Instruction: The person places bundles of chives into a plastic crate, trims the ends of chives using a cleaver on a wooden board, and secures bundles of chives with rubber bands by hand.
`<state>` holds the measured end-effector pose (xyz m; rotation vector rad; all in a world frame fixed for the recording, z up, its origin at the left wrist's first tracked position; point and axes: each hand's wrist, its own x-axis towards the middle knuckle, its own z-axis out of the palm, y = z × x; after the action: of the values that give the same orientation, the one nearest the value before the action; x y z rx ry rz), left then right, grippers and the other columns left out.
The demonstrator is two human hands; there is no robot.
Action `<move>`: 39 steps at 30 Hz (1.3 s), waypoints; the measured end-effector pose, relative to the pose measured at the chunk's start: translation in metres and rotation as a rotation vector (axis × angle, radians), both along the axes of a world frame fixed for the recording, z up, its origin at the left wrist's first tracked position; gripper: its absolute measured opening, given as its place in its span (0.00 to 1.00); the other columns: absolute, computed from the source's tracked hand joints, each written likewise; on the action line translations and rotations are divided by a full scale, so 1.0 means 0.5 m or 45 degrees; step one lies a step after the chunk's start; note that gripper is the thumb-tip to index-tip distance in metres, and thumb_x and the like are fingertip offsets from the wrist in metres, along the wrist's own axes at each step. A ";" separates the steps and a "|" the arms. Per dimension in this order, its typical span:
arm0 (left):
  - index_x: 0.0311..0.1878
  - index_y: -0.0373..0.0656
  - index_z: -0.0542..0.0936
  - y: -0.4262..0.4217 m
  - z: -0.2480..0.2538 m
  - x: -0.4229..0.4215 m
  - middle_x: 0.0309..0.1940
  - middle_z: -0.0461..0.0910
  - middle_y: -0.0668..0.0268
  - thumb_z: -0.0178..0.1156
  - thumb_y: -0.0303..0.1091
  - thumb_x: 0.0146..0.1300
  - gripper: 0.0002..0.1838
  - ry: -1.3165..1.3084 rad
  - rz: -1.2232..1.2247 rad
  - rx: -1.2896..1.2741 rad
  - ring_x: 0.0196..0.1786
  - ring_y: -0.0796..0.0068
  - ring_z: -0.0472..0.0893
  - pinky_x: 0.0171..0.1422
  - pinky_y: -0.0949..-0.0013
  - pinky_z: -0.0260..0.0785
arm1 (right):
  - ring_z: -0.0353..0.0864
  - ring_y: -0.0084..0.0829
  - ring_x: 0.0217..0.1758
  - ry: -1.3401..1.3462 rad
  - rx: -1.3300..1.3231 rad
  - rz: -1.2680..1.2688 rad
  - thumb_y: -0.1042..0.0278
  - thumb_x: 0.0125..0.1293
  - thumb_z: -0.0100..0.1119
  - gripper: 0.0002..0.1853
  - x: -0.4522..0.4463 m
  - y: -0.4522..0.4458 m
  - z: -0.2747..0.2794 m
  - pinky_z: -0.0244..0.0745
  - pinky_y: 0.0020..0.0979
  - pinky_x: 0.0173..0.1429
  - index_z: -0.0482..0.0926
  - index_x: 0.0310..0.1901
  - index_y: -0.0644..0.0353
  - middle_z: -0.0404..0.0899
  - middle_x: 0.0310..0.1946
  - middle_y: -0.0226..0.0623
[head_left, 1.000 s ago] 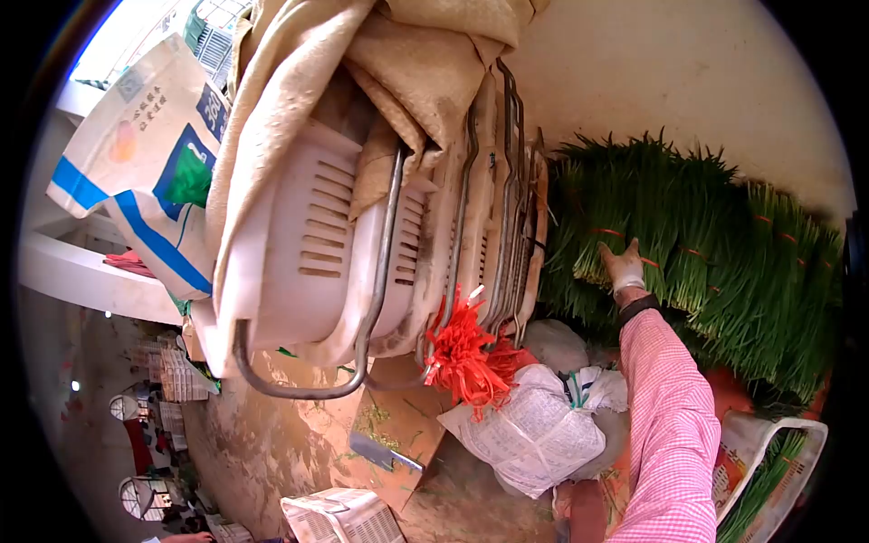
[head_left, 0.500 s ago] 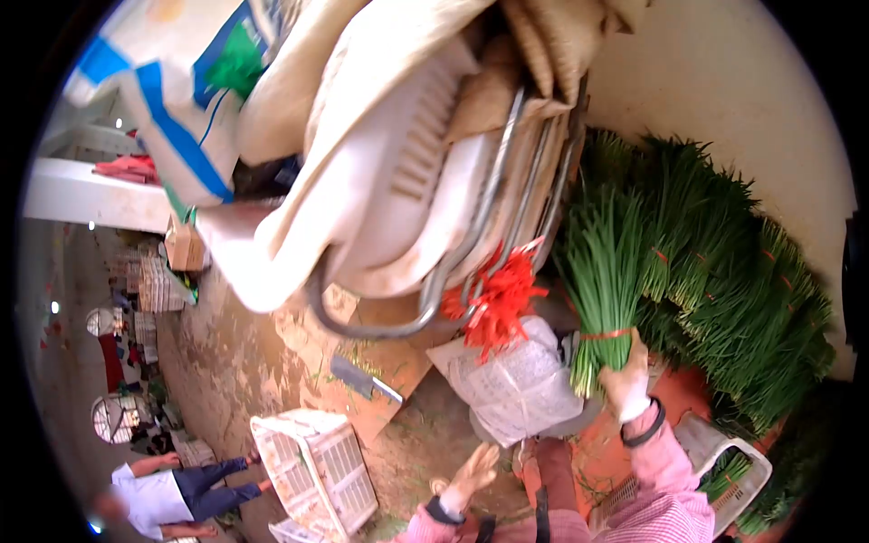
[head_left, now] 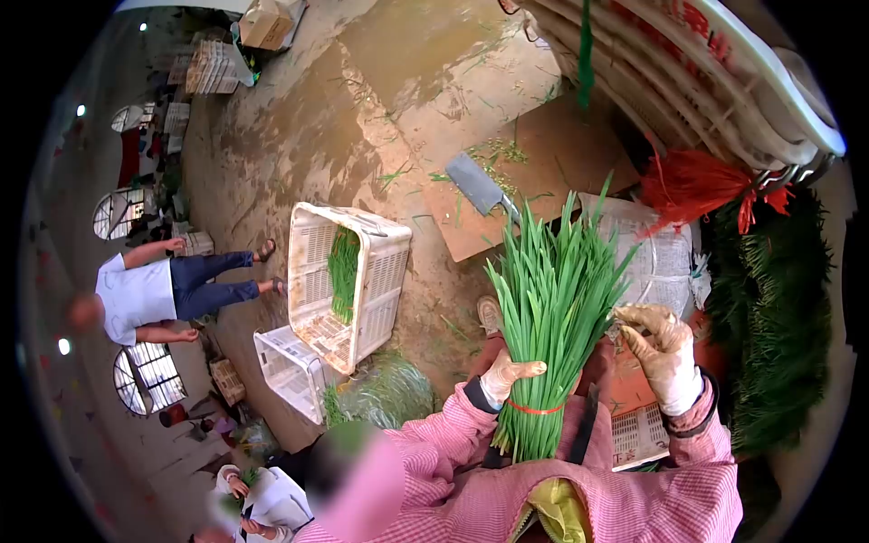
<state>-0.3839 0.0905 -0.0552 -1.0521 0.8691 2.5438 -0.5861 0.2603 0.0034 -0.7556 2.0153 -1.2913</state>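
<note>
Bundle of long green leaves (head_left: 554, 335) is located directly in front of the wearer's torso, cut ends toward the body, leaf tips fanned outward. Red band (head_left: 534, 410) encircles the bundle near the cut ends.

Left hand (head_left: 507, 376): clamped on the bundle from its left side, just beyond the band. The thumb lies across the upper face of the leaves; the other fingers are hidden behind them.

Right hand (head_left: 668, 357): raised to the right of the bundle, partly open, fingers bent, thumb and index finger apart. The fingertips are close to the outer leaves; contact cannot be determined.

White wrapped sack (head_left: 647, 258) is positioned beyond the right hand. Banded greens (head_left: 778, 308) are piled at the far right. Bunch of red strips (head_left: 697, 190) hangs against the stacked crates (head_left: 724, 90) at upper right.

Cleaver (head_left: 473, 184) rests on a flat brown board (head_left: 588, 145) on the floor, forward of the bundle. White crate (head_left: 380, 290) sits to the left, with greens (head_left: 342, 271) inside. Farther left, a person in a white shirt (head_left: 149, 290) is visible.
</note>
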 end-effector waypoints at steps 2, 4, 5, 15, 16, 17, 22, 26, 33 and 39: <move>0.54 0.38 0.69 -0.040 0.011 0.043 0.43 0.76 0.63 0.63 0.28 0.49 0.26 0.030 0.027 -0.097 0.43 0.73 0.78 0.49 0.69 0.71 | 0.75 0.39 0.45 0.214 -0.044 0.190 0.75 0.50 0.62 0.18 0.012 -0.120 0.007 0.70 0.32 0.49 0.76 0.46 0.61 0.76 0.40 0.41; 0.54 0.38 0.69 -0.081 0.038 0.071 0.43 0.76 0.65 0.64 0.29 0.49 0.26 0.041 0.043 -0.176 0.43 0.75 0.77 0.48 0.71 0.70 | 0.72 0.40 0.45 0.412 -0.007 0.534 0.73 0.48 0.63 0.18 0.031 -0.214 0.006 0.69 0.34 0.50 0.76 0.44 0.59 0.73 0.41 0.40; 0.54 0.38 0.69 -0.101 0.037 0.092 0.43 0.76 0.65 0.64 0.29 0.49 0.26 0.045 0.073 -0.171 0.43 0.75 0.77 0.48 0.71 0.70 | 0.71 0.41 0.45 0.412 0.076 0.710 0.71 0.47 0.63 0.18 0.043 -0.253 0.004 0.68 0.35 0.50 0.76 0.43 0.59 0.72 0.40 0.40; 0.51 0.39 0.69 -0.267 0.063 0.234 0.40 0.74 0.69 0.70 0.25 0.43 0.29 -0.032 0.343 -0.356 0.39 0.80 0.75 0.43 0.76 0.70 | 0.76 0.35 0.30 0.938 0.314 1.028 0.66 0.52 0.51 0.05 0.231 -0.486 0.000 0.73 0.34 0.30 0.75 0.26 0.56 0.71 0.25 0.35; 0.50 0.39 0.69 -0.277 0.057 0.240 0.38 0.74 0.70 0.69 0.24 0.45 0.27 0.099 0.344 -0.591 0.36 0.81 0.76 0.39 0.78 0.72 | 0.76 0.34 0.28 0.932 0.291 1.039 0.66 0.52 0.51 0.05 0.244 -0.497 -0.003 0.73 0.34 0.28 0.74 0.25 0.55 0.70 0.24 0.35; 0.50 0.39 0.69 -0.289 0.060 0.249 0.38 0.74 0.70 0.69 0.24 0.45 0.27 0.101 0.366 -0.588 0.36 0.81 0.76 0.39 0.78 0.72 | 0.76 0.34 0.28 0.941 0.291 1.058 0.66 0.52 0.51 0.05 0.255 -0.509 -0.007 0.73 0.34 0.28 0.74 0.25 0.55 0.70 0.24 0.35; 0.49 0.39 0.70 -0.318 0.074 0.276 0.39 0.76 0.68 0.70 0.26 0.44 0.27 -0.058 0.335 -0.421 0.40 0.79 0.76 0.43 0.74 0.72 | 0.75 0.30 0.28 0.665 0.024 0.329 0.82 0.45 0.57 0.08 0.187 -0.570 0.000 0.73 0.28 0.31 0.71 0.27 0.58 0.72 0.28 0.36; 0.49 0.38 0.71 -0.330 0.091 0.256 0.39 0.77 0.67 0.68 0.24 0.45 0.25 0.010 0.369 -0.471 0.40 0.78 0.76 0.45 0.72 0.72 | 0.74 0.28 0.27 0.190 -0.045 0.002 0.87 0.54 0.52 0.08 0.063 -0.594 0.066 0.70 0.24 0.33 0.73 0.33 0.63 0.74 0.28 0.34; 0.48 0.37 0.73 -0.325 0.107 0.168 0.41 0.78 0.65 0.65 0.18 0.47 0.22 -0.094 0.312 -0.422 0.40 0.79 0.78 0.44 0.76 0.73 | 0.70 0.28 0.20 0.210 -0.101 0.596 0.72 0.58 0.55 0.06 0.074 -0.650 -0.039 0.67 0.28 0.27 0.76 0.36 0.62 0.74 0.20 0.37; 0.49 0.38 0.72 -0.300 0.113 0.080 0.40 0.78 0.67 0.65 0.21 0.48 0.23 -0.160 0.321 -0.464 0.40 0.78 0.76 0.48 0.72 0.70 | 0.71 0.30 0.20 0.113 0.046 0.790 0.72 0.56 0.59 0.08 0.004 -0.561 0.047 0.68 0.27 0.27 0.75 0.37 0.61 0.71 0.18 0.34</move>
<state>-0.3438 -0.0596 0.0013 -1.4968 1.2688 2.5351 -0.5839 -0.0202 0.0268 -1.3074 1.6590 -0.8647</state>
